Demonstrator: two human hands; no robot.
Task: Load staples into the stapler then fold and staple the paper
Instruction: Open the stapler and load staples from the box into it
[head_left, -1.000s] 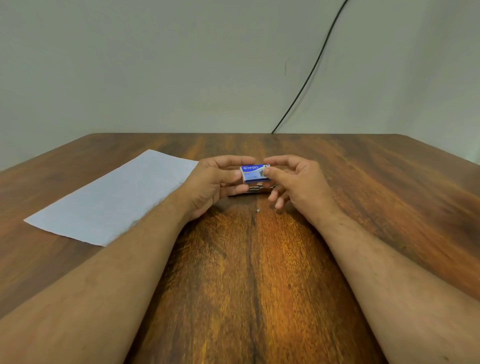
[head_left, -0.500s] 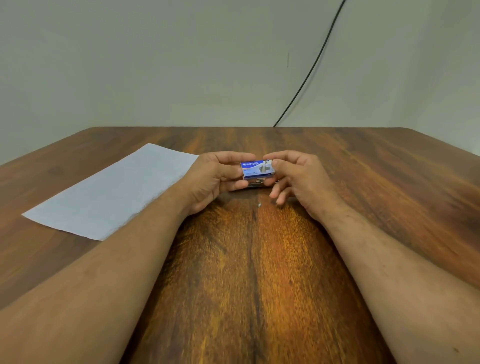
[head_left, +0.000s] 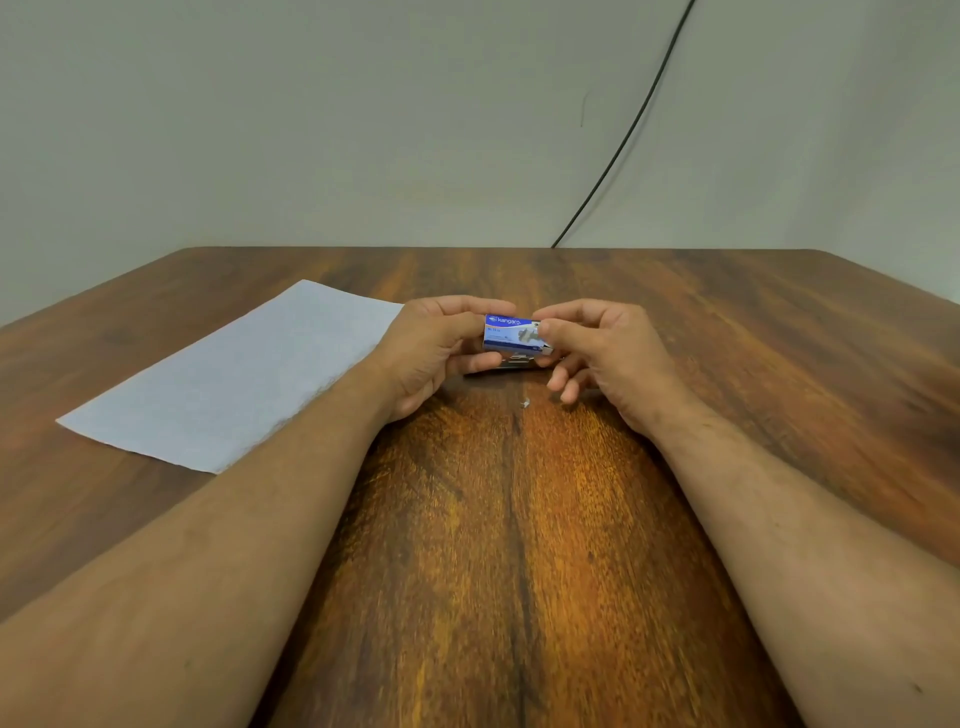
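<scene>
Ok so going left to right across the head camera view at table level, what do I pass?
White sheet of paper → left hand → small blue staple box → right hand → bare brown wooden table.

Two bare forearms, sparse hair; left hand, right hand bare, no sleeves, no jewellery.

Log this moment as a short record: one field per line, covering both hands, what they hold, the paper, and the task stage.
left hand: grips the left end of the staple box
right hand: pinches the right end of the staple box
staple box: small, blue, held just above the table
stapler: metal part shows under the box, mostly hidden
paper: flat, unfolded, on the table's left side
table: brown wood
stage: box being handled; paper not yet folded
</scene>
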